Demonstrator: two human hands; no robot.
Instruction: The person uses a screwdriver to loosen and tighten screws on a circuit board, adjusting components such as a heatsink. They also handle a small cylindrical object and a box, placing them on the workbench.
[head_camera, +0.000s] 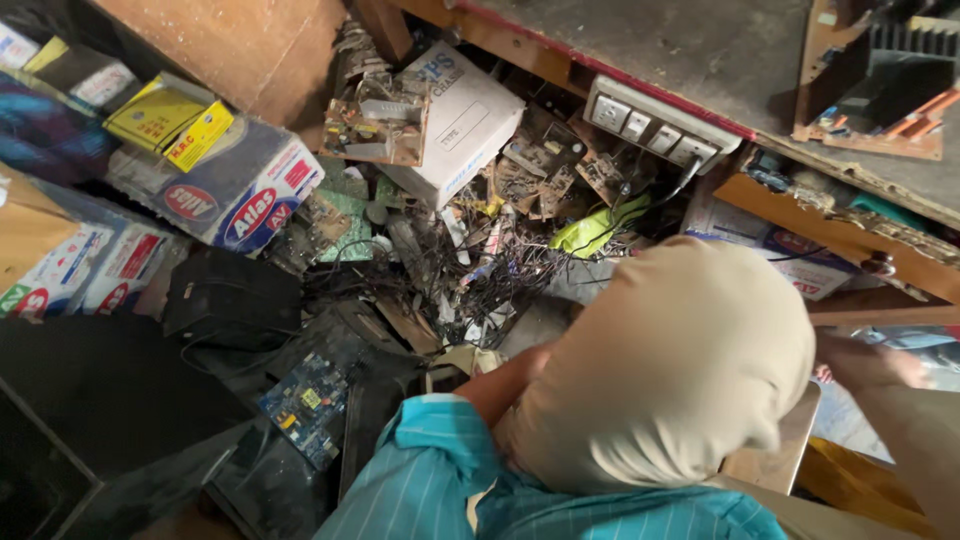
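Observation:
My left forearm (505, 385) comes out of a teal striped sleeve (430, 470) and reaches down toward a heap of wires and circuit boards (480, 250). The hand itself is hidden behind my raised knee in beige trousers (670, 360). My right hand does not show. A patch of bare skin (870, 365) lies at the right beside another beige trouser leg; I cannot tell whether it is a hand or a foot. A blue circuit board (305, 400) lies on dark casings just left of the sleeve.
A white carton (465, 120) and a green board lean in the heap. Printed battery boxes (245, 190) and yellow packets (170, 115) stack at the left. A white switch and socket strip (650, 125) is fixed under a wooden bench (700, 50). Black casings (225, 300) fill the lower left.

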